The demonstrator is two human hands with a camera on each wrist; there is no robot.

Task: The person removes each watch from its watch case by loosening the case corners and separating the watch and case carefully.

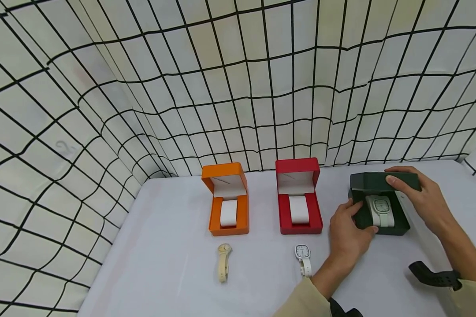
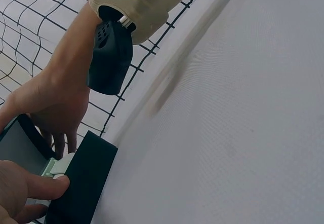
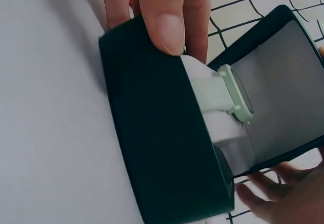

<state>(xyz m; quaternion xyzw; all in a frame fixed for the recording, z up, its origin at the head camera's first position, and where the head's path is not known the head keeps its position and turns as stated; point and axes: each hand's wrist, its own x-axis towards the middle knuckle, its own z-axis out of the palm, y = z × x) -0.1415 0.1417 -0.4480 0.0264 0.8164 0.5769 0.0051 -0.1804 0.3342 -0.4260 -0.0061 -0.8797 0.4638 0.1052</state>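
A dark green watch box point(image 1: 401, 220) stands at the right of the table with its lid point(image 1: 374, 181) partly raised. Inside it, a pale green watch point(image 1: 382, 206) is wrapped round a white cushion; the right wrist view shows the watch point(image 3: 235, 95) from the side. My left hand point(image 1: 350, 233) grips the box base at its left side, its thumb point(image 3: 170, 34) over the front wall. With my right hand point(image 1: 424, 198) I hold the lid at its right end, thumb in front and fingers behind.
An orange watch box point(image 1: 242, 215) and a red one point(image 1: 314, 215) stand open with white cushions inside. In front of them lie a cream watch point(image 1: 223, 262) and a white watch point(image 1: 303, 257), the latter close to my left forearm. Black-gridded netting point(image 1: 238, 110) rises behind the white table point(image 1: 162, 246).
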